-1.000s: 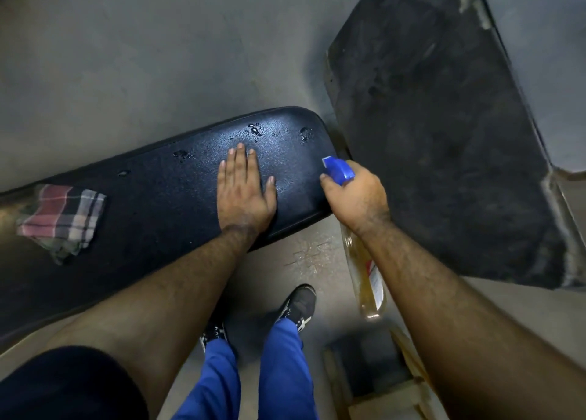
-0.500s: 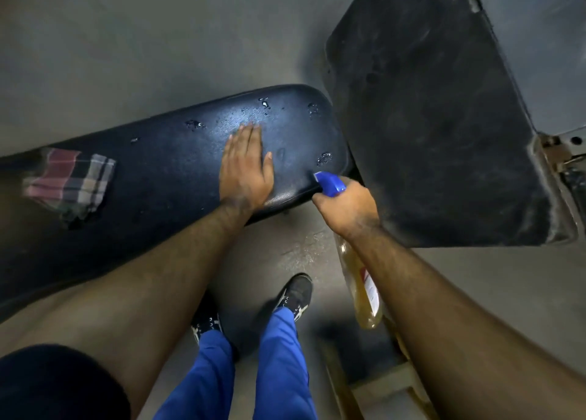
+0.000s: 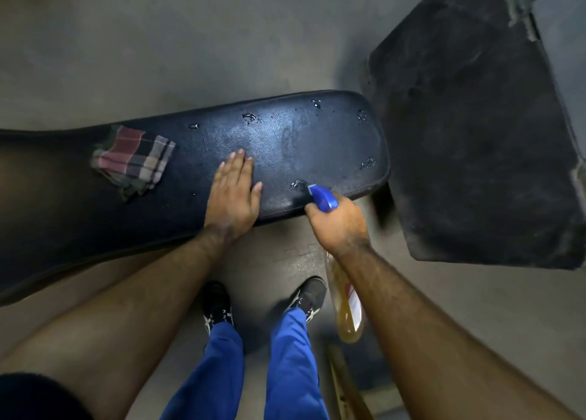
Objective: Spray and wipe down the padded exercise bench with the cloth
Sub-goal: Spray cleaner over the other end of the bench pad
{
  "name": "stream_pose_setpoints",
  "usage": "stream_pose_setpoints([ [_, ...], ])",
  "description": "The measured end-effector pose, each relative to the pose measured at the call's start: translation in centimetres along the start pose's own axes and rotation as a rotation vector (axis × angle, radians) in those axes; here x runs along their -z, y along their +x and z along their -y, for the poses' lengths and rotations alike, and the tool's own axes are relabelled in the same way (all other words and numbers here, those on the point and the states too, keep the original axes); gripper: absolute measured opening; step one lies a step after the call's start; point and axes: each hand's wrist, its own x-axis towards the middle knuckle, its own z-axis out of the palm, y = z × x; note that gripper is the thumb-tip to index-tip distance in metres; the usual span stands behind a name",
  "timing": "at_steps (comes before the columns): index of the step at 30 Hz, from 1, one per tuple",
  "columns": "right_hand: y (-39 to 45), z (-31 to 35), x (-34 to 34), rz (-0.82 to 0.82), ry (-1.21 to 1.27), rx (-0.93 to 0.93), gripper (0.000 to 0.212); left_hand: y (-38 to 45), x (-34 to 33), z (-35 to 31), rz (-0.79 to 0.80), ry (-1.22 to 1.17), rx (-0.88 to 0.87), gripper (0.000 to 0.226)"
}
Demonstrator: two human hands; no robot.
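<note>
Black vinyl padded bench, beaded wet, likely slick. Left hand flat, released, pressing it. Right hand grasps spray bottle. Plaid cloth, soft, at 9 o'clock; pinch a fold.

Grey concrete floor; dusty black mat at right.

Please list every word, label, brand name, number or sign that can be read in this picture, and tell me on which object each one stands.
No text can be read.
Spray bottle: it has a white and red label, but the print is too blurred to read.
Shoes: pale stripe markings only, no letters visible.
Plaid cloth, bench pad: no writing visible.
</note>
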Motion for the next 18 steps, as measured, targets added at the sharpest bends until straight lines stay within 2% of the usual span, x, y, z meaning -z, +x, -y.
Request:
stream_pose_setpoints([
  [3,0.5,1.6,0.1,-0.025,0.059,0.058,0.028,0.3,1.7,2.1,-0.033,-0.004,-0.005,0.057],
  [6,1.1,3.7,-0.4,-0.071,0.09,0.106,0.026,0.2,2.7,5.1,-0.045,0.095,0.113,0.066],
  [9,2.5,6.1,-0.6,-0.071,0.085,0.052,0.025,-0.1,2.0,6.2,-0.032,0.151,0.135,0.068],
  [13,3.4,7.8,-1.2,-0.068,0.044,-0.034,0.035,-0.2,1.4,6.4,-0.068,0.158,0.112,0.065],
  [18,2.1,8.2,-2.6,-0.003,0.015,-0.029,0.024,-0.2,1.9,6.5,-0.051,0.121,0.119,0.064],
])
